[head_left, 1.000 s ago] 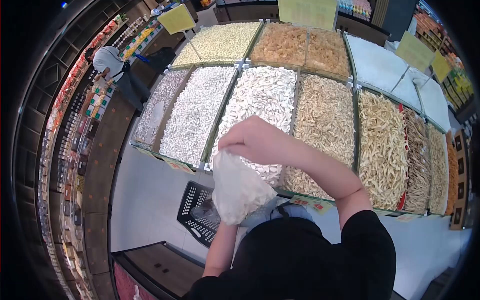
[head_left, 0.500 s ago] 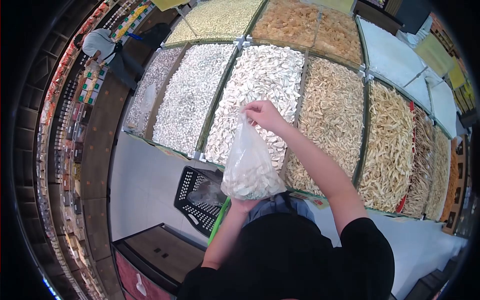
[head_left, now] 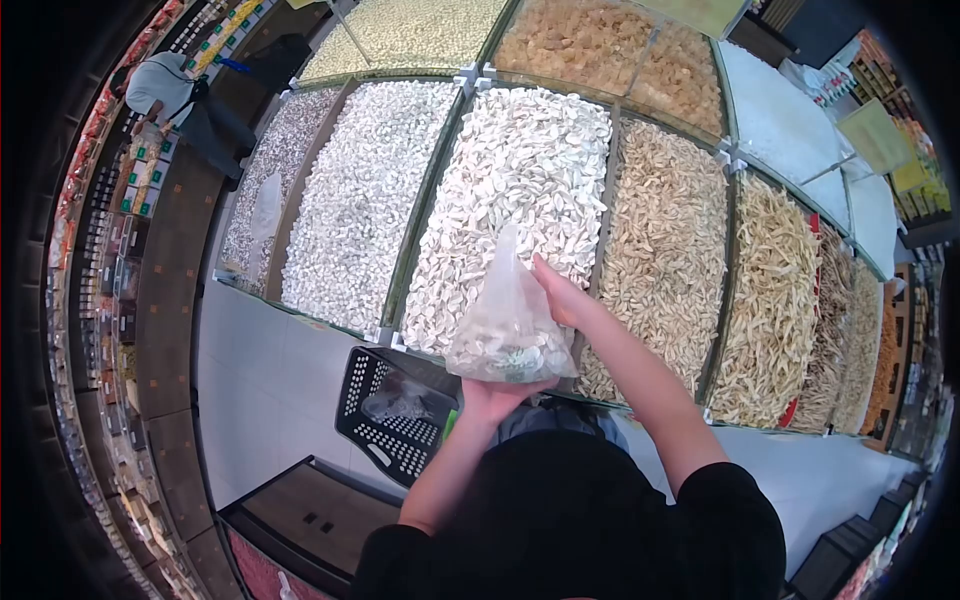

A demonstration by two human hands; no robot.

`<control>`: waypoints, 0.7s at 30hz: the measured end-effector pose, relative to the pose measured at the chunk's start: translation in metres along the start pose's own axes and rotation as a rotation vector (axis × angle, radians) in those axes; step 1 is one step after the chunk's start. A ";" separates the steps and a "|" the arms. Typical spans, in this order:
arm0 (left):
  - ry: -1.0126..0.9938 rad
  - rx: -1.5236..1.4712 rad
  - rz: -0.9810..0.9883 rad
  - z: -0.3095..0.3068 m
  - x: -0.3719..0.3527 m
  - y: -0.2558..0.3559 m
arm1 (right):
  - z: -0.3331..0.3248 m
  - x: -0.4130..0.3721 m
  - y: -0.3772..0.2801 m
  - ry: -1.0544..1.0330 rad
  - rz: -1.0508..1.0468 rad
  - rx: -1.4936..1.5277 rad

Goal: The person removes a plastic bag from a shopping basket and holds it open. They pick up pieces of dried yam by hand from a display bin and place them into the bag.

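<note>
In the head view, the clear plastic bag (head_left: 512, 335), partly filled with pale pieces, is over the near edge of the bin of white slices (head_left: 530, 150). It rests on the upturned left hand (head_left: 497, 396); whether those partly hidden fingers grip it, I cannot tell. The right hand (head_left: 566, 298) is against the bag's side, thumb raised; its hidden fingers leave its grasp unclear too. The step in hand looks like steadying the bag from below; the next move calls for keeping that support under its heavy base
</note>
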State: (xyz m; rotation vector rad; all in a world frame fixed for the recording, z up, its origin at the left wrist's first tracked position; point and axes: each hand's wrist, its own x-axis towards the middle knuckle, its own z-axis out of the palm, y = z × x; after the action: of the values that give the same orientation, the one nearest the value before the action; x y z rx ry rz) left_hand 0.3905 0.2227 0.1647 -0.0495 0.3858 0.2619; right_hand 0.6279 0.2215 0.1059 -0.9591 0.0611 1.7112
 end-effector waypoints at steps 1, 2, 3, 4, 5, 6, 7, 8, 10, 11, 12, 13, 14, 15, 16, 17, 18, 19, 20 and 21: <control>-0.008 -0.014 -0.014 0.000 0.004 0.003 | -0.004 0.001 0.008 -0.045 0.008 0.061; -0.020 -0.035 -0.033 0.001 0.008 0.006 | -0.008 0.002 0.014 -0.091 0.013 0.123; -0.032 -0.054 -0.053 0.001 0.012 0.010 | -0.006 0.001 0.019 -0.080 0.027 0.113; -0.005 -0.062 -0.066 0.001 0.016 0.012 | -0.004 -0.001 0.024 -0.070 0.040 0.105; 0.024 -0.069 -0.079 -0.001 0.020 0.014 | -0.002 -0.003 0.030 -0.062 0.053 0.097; 0.053 -0.074 -0.092 0.000 0.023 0.016 | 0.013 -0.020 0.026 -0.045 0.089 0.255; 0.042 -0.071 -0.093 0.002 0.024 0.018 | 0.013 -0.017 0.026 -0.080 0.112 0.287; 0.029 -0.067 -0.094 0.004 0.025 0.019 | 0.013 -0.014 0.025 -0.117 0.134 0.319; 0.045 -0.069 -0.106 0.008 0.026 0.023 | 0.011 -0.008 0.023 -0.148 0.157 0.333; 0.075 -0.077 -0.116 0.008 0.026 0.025 | 0.006 -0.006 0.023 -0.141 0.161 0.316; 0.103 -0.085 -0.125 0.009 0.026 0.027 | 0.003 -0.005 0.023 -0.134 0.165 0.297; 0.089 -0.072 -0.129 0.009 0.027 0.029 | 0.000 -0.002 0.023 -0.151 0.137 0.310; 0.075 -0.059 -0.132 0.009 0.028 0.030 | -0.002 0.000 0.023 -0.167 0.111 0.323; 0.061 -0.047 -0.135 0.009 0.028 0.032 | -0.003 0.002 0.024 -0.184 0.085 0.334; 0.057 -0.027 -0.129 0.009 0.030 0.034 | 0.007 -0.006 0.019 -0.192 0.055 0.345; 0.052 -0.008 -0.122 0.009 0.031 0.036 | 0.016 -0.017 0.014 -0.199 0.026 0.356; 0.047 0.012 -0.116 0.009 0.033 0.038 | 0.027 -0.028 0.007 -0.207 -0.004 0.366; 0.050 0.062 -0.099 0.009 0.035 0.040 | 0.033 -0.033 0.003 -0.220 -0.032 0.387; 0.051 0.111 -0.083 0.010 0.036 0.044 | 0.039 -0.038 -0.002 -0.232 -0.060 0.408; 0.053 0.160 -0.067 0.013 0.038 0.047 | 0.043 -0.041 -0.005 -0.245 -0.088 0.428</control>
State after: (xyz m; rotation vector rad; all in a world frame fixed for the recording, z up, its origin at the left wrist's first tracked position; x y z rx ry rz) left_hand 0.4171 0.2786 0.1626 0.0879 0.4560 0.1636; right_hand 0.6105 0.2121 0.1622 -0.4283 0.2119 1.6334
